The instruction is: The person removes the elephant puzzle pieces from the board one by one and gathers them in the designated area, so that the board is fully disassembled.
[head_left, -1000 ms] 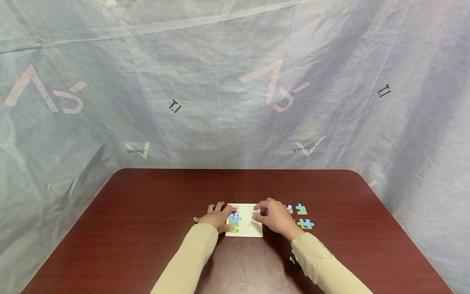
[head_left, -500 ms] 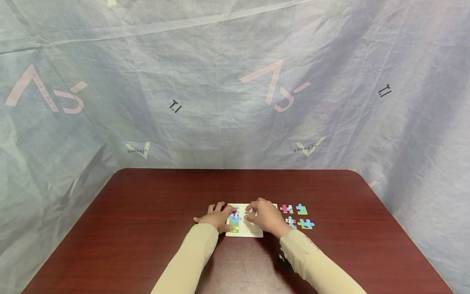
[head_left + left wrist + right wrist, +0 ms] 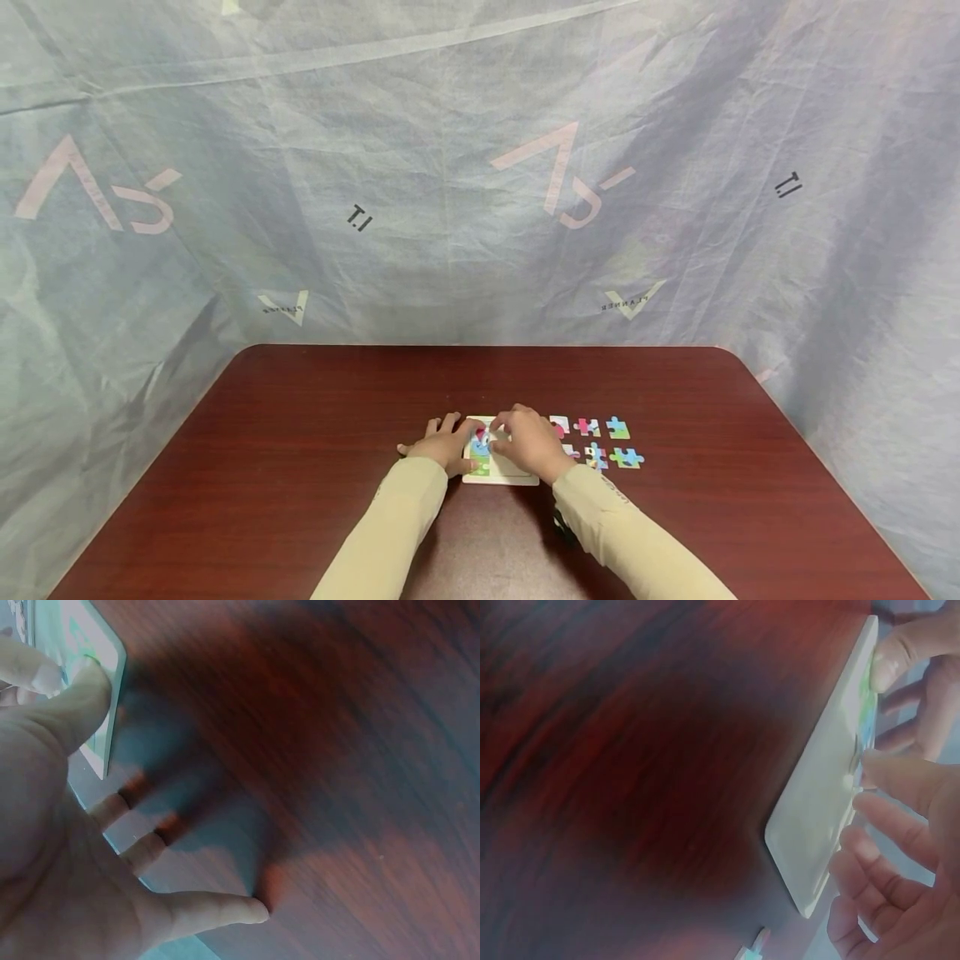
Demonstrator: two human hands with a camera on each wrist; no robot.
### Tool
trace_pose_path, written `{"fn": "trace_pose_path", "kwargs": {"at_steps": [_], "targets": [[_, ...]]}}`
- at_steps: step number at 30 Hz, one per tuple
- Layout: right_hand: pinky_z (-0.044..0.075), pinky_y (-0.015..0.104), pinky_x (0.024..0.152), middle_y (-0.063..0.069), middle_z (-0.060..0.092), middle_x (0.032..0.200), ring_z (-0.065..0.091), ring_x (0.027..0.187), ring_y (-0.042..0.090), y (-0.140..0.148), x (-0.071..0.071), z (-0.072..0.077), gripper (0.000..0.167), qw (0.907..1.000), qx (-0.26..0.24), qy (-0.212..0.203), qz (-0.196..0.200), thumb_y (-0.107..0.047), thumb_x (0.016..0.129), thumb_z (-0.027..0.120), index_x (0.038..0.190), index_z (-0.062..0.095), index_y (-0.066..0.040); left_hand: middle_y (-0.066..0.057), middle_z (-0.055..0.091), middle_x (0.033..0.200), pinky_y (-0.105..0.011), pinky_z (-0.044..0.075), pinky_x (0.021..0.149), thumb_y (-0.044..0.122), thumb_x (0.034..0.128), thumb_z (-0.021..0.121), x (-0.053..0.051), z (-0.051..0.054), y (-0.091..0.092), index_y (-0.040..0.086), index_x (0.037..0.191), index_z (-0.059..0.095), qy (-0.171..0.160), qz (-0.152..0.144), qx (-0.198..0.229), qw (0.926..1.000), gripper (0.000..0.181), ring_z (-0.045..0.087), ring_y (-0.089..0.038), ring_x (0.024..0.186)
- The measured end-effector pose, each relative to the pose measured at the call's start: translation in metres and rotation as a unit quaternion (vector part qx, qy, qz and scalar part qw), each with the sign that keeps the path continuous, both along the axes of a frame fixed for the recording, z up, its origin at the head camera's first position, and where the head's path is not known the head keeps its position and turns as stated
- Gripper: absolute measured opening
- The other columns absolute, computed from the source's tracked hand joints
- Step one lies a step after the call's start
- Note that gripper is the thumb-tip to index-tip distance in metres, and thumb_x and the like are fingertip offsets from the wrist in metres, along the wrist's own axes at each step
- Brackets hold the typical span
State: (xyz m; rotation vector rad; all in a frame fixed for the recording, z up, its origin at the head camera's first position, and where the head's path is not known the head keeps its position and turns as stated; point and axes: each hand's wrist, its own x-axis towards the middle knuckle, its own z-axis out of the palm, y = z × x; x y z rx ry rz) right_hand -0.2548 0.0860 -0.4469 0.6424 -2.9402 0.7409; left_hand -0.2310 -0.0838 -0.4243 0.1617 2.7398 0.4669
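A white puzzle board (image 3: 513,480) lies flat in front of me, with blue and green jigsaw pieces (image 3: 480,448) along its left side. My left hand (image 3: 438,446) steadies this side; its thumb (image 3: 90,694) rests on the board and the other fingers spread over the table. My right hand (image 3: 528,442) is low over the board, its thumb and index fingertips reaching the inner edge of the laid pieces. In the right wrist view the right thumb (image 3: 900,776) and index fingertips stay apart, and I see nothing held between them. The right palm hides part of the board.
Several loose jigsaw pieces lie in two rows right of the board, among them a pink one (image 3: 587,427), a blue-green one (image 3: 626,457) and one with an eye (image 3: 596,456). The brown table (image 3: 337,417) ends at a grey cloth backdrop (image 3: 450,208).
My right hand has moved left across the board to the laid pieces, uncovering more loose pieces on the right. The left hand has stayed in place.
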Motion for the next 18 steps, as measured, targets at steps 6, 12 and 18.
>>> {"fn": "trace_pose_path", "kwargs": {"at_steps": [6,12,18], "targets": [[0.054,0.041,0.068,0.007,0.066,0.091,0.066,0.085,0.024,-0.003,0.001,-0.001,0.018,0.9996,0.022,0.012,0.010,-0.016,0.084,0.083,0.100,0.079,-0.010,-0.008,0.031,0.161,-0.085,0.027,0.097,0.030,0.0969,0.071,0.001,0.000,0.000,0.029,0.153,0.037,0.005,0.003,0.002,1.0000,0.066,0.025,-0.038,0.150],[0.053,0.038,0.066,0.005,0.064,0.088,0.064,0.082,0.022,-0.006,-0.003,0.000,0.016,0.9994,0.028,0.018,0.009,-0.016,0.081,0.086,0.096,0.080,-0.012,-0.009,0.031,0.160,-0.083,0.028,0.098,0.030,0.0958,0.073,0.004,0.006,0.002,0.020,0.157,0.037,0.007,0.010,0.000,0.9999,0.072,0.026,-0.037,0.150],[0.052,0.038,0.067,0.003,0.060,0.085,0.061,0.078,0.020,-0.009,-0.007,0.001,0.018,0.9995,0.032,-0.004,-0.007,-0.017,0.078,0.087,0.094,0.080,-0.014,-0.009,0.032,0.160,-0.083,0.028,0.099,0.028,0.0950,0.074,0.004,0.009,0.003,0.013,0.157,0.036,0.008,0.017,0.003,0.9998,0.075,0.026,-0.036,0.149]]}}
